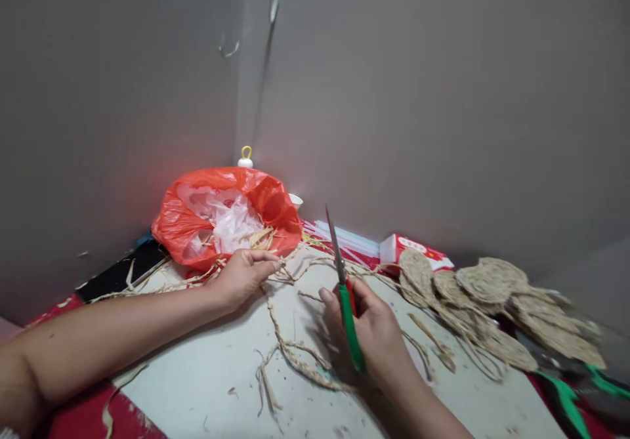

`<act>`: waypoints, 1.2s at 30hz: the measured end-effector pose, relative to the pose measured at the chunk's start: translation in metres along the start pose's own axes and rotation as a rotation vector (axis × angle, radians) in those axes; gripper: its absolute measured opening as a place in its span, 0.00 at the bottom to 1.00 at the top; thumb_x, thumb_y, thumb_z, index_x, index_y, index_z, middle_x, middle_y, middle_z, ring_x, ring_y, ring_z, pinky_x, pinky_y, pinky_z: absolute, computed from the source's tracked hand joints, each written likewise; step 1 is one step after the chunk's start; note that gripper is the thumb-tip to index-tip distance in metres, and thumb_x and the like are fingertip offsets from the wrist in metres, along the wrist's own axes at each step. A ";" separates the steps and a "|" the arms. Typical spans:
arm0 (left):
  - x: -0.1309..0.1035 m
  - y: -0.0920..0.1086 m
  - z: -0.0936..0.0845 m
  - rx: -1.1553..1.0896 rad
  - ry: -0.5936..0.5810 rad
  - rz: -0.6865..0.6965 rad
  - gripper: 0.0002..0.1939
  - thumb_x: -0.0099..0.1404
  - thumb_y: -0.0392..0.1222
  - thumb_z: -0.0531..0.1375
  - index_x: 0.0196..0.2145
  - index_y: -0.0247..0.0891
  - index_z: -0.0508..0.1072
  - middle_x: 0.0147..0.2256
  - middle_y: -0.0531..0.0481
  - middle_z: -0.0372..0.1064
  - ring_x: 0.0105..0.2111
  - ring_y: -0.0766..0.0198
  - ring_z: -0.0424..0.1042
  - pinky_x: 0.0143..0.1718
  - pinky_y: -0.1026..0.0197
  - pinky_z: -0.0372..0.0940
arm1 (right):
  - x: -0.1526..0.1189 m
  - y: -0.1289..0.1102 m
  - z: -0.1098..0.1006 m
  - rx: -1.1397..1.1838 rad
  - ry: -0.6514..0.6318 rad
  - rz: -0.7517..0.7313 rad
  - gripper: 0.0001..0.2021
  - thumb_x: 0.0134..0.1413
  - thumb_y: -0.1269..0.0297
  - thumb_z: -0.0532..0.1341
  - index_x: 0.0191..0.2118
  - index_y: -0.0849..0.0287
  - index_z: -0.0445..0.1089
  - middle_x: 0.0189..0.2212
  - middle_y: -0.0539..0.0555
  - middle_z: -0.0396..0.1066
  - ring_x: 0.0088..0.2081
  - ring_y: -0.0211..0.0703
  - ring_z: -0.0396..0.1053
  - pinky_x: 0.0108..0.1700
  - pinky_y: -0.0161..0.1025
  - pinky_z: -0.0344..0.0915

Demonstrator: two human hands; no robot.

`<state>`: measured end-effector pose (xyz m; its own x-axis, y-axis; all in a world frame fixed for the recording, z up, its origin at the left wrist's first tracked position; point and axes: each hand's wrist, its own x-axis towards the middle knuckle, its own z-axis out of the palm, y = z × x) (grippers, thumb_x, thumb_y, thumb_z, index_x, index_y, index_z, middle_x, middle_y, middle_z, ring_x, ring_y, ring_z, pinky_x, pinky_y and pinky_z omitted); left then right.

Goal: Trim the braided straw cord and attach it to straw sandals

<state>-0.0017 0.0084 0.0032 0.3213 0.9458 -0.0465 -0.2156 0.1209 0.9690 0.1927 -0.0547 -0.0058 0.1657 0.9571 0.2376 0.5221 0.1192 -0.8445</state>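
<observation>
My left hand pinches a twisted straw cord just in front of the red bag. From the fingers the cord hangs down and curls across the white board. In my right hand is a pair of scissors with green and red handles, its blades pointing up and looking closed. The blades stand to the right of the cord, apart from it. Loose straw strands lie on the board below, and other strands run behind both hands.
A red plastic bag holds white plastic and straw scraps. Several coiled straw pads are heaped at the right, near a red and white packet. Pale sticks lie along the back. Grey walls meet behind the bag.
</observation>
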 end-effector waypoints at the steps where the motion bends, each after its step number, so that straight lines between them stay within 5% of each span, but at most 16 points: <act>1: 0.003 0.000 -0.003 0.014 0.041 0.055 0.09 0.51 0.42 0.65 0.26 0.33 0.74 0.23 0.53 0.68 0.23 0.71 0.62 0.27 0.66 0.56 | 0.000 0.002 0.000 -0.079 -0.029 -0.024 0.15 0.49 0.50 0.60 0.27 0.56 0.58 0.20 0.45 0.56 0.24 0.36 0.56 0.27 0.33 0.56; 6: 0.011 0.000 -0.013 0.047 0.137 0.241 0.08 0.53 0.42 0.63 0.27 0.33 0.75 0.29 0.49 0.71 0.30 0.66 0.67 0.35 0.63 0.61 | -0.004 0.001 0.003 -0.502 -0.162 -0.070 0.14 0.50 0.49 0.56 0.33 0.54 0.57 0.19 0.46 0.61 0.22 0.42 0.62 0.25 0.35 0.54; 13: 0.009 -0.005 -0.012 0.175 0.084 0.296 0.09 0.57 0.42 0.60 0.30 0.33 0.76 0.26 0.52 0.70 0.26 0.69 0.65 0.30 0.66 0.59 | -0.006 -0.002 0.006 -0.893 -0.056 -0.116 0.17 0.51 0.45 0.54 0.38 0.52 0.62 0.27 0.51 0.72 0.26 0.48 0.70 0.24 0.36 0.51; 20: 0.007 -0.004 -0.011 0.203 0.105 0.283 0.11 0.57 0.44 0.60 0.31 0.32 0.77 0.23 0.53 0.68 0.22 0.70 0.62 0.25 0.68 0.56 | -0.006 0.006 0.006 -1.016 0.040 -0.219 0.21 0.51 0.43 0.53 0.40 0.55 0.66 0.35 0.56 0.74 0.26 0.46 0.71 0.25 0.38 0.53; 29: 0.006 -0.001 -0.010 0.124 0.191 0.269 0.11 0.54 0.44 0.63 0.30 0.33 0.77 0.25 0.49 0.71 0.26 0.67 0.67 0.28 0.65 0.60 | -0.006 0.002 0.006 -0.907 -0.103 -0.152 0.19 0.52 0.43 0.52 0.34 0.52 0.70 0.21 0.51 0.74 0.22 0.47 0.70 0.24 0.37 0.51; 36: 0.008 -0.002 -0.011 0.135 0.218 0.298 0.09 0.52 0.42 0.64 0.30 0.34 0.78 0.24 0.52 0.70 0.25 0.69 0.65 0.28 0.66 0.59 | -0.004 0.004 0.000 -1.000 -0.029 -0.213 0.20 0.52 0.43 0.52 0.37 0.52 0.70 0.20 0.51 0.73 0.21 0.46 0.69 0.23 0.36 0.49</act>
<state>-0.0086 0.0186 -0.0015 0.0560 0.9771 0.2054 -0.1419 -0.1959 0.9703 0.1940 -0.0580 -0.0107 -0.0255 0.9493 0.3134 0.9997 0.0254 0.0045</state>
